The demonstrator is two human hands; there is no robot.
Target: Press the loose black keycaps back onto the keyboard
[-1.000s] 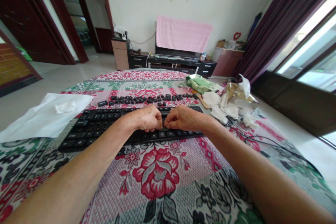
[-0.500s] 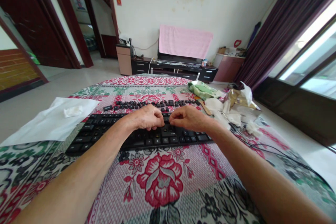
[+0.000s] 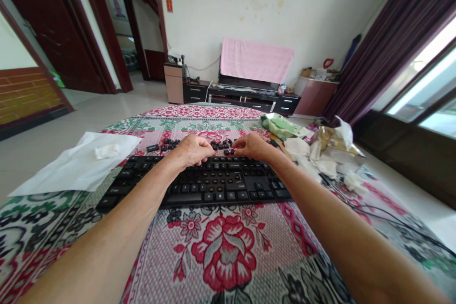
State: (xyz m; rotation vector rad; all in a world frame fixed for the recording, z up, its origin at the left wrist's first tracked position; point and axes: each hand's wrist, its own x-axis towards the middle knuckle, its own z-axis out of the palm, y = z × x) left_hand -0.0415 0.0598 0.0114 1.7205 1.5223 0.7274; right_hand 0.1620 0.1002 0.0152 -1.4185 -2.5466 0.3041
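Observation:
A black keyboard (image 3: 213, 183) lies on the flowered tablecloth (image 3: 221, 247) in front of me. Just beyond its far edge runs a row of loose black keycaps (image 3: 170, 143). My left hand (image 3: 194, 148) hovers over the keyboard's far edge with its fingers curled in and pinched together. My right hand (image 3: 252, 146) is beside it, fingers bent and fingertips down among the keycaps (image 3: 228, 151). What either hand pinches is too small to make out.
A white sheet (image 3: 71, 166) with a crumpled tissue (image 3: 106, 151) lies left of the keyboard. A green bag (image 3: 281, 126), wrappers and tissues (image 3: 329, 149) pile at the right. A black cable (image 3: 377, 209) trails along the table's right side.
Both hands have moved from the middle of the keyboard to its far edge by the loose keycaps. The camera has tilted up a little.

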